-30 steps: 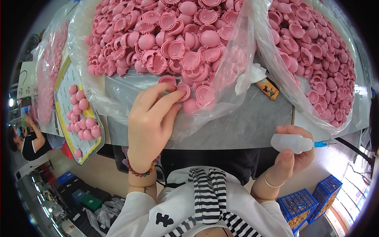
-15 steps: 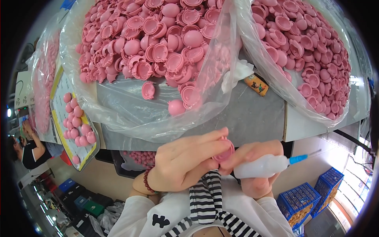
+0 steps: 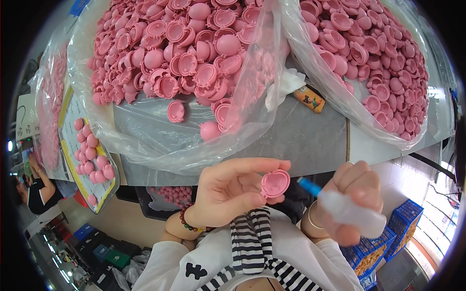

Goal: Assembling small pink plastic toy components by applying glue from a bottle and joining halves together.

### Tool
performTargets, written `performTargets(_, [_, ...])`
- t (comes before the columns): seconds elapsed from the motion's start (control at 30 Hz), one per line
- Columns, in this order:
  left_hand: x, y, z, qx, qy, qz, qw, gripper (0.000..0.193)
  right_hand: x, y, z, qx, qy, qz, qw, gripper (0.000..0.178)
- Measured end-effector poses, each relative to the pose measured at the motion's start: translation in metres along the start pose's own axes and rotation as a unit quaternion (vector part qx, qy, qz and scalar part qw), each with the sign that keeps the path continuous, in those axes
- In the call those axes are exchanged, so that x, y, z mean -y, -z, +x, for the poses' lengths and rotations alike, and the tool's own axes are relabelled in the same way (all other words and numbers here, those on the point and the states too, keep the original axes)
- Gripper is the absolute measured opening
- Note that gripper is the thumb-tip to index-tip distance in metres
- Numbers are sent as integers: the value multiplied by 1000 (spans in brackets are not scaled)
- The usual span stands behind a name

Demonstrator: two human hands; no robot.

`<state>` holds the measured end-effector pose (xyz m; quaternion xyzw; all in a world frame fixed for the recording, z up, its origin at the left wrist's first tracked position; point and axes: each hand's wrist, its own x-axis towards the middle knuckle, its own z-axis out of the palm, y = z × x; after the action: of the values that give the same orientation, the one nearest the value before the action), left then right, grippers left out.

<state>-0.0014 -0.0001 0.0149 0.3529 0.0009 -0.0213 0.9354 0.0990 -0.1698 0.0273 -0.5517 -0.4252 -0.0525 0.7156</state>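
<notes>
My left hand [image 3: 233,189] pinches a small pink plastic half-shell [image 3: 276,183] by its edge, its hollow side facing up toward me. To the right, my right hand [image 3: 357,199] grips a white squeeze bottle [image 3: 347,208] with a blue needle tip [image 3: 309,186]. That tip points left toward the shell and stays apart from it. Motion blurs the bottle and the needle's thin end. Beyond my hands, a clear plastic bag [image 3: 160,157] lies spread open on the grey table [image 3: 310,140], with a heap of pink half-shells [image 3: 194,63] in it.
A second bag of pink shells [image 3: 374,63] lies at right. Between the bags are a white tissue [image 3: 285,86] and an orange-brown packet [image 3: 309,99]. At left, a yellow-edged tray [image 3: 99,194] bears pink balls. Below the table edge sits a black bin [image 3: 150,206]. Blue crates [image 3: 405,218] stand lower right.
The bottle has swung round, so its needle now points left instead of right. My right hand has moved right, away from the shell. My left hand now holds the shell alone, hollow side more visible.
</notes>
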Motion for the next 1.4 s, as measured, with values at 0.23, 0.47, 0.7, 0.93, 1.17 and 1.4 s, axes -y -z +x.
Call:
performTargets(0.23, [7, 4, 1, -4, -82, 90, 993, 43, 12, -16, 5, 33, 44, -121, 991, 60])
performTargets(0.47, [6, 5, -1, -13, -76, 82, 994, 42, 9, -19, 6, 54, 43, -139, 988, 59])
performTargets(0.7, [7, 3, 0, -13, -77, 68, 995, 42, 8, -18, 4, 1, 56, -133, 990, 62])
performTargets(0.93, [7, 5, 0, -8, -83, 79, 993, 42, 4, -23, 5, -4, 61, -158, 985, 62])
performTargets(1.17, [5, 4, 0, -26, -100, 114, 988, 42, 7, -29, 4, -83, 26, -175, 981, 54])
performTargets(1.4, [1, -3, -2, -82, -136, 270, 950, 34, 5, -36, 3, -131, 22, -194, 972, 53])
